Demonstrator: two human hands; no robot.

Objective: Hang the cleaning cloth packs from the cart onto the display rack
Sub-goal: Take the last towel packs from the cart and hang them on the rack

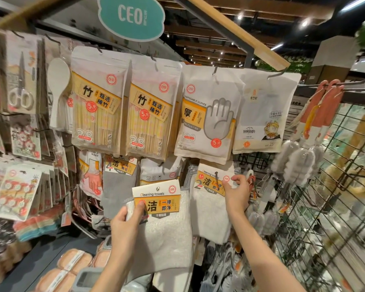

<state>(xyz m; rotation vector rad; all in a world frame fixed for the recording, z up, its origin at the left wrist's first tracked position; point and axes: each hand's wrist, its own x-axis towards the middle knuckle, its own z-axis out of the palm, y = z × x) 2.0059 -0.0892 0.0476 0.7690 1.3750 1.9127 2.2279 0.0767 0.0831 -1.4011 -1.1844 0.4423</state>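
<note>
My left hand grips a cleaning cloth pack by the left side of its yellow and white card, thumb on the label. The white cloth hangs down from it, in front of the display rack. To its right, another cleaning cloth pack hangs on a rack hook. My right hand holds the right edge of that hung pack's card, fingers curled over its top corner. The cart is not in view.
Above hang bamboo chopstick bags, a disposable gloves bag and a white bag. A grey cloth pack hangs left of centre. A wire grid panel with bottle brushes stands at the right. Sponges lie on the lower shelf.
</note>
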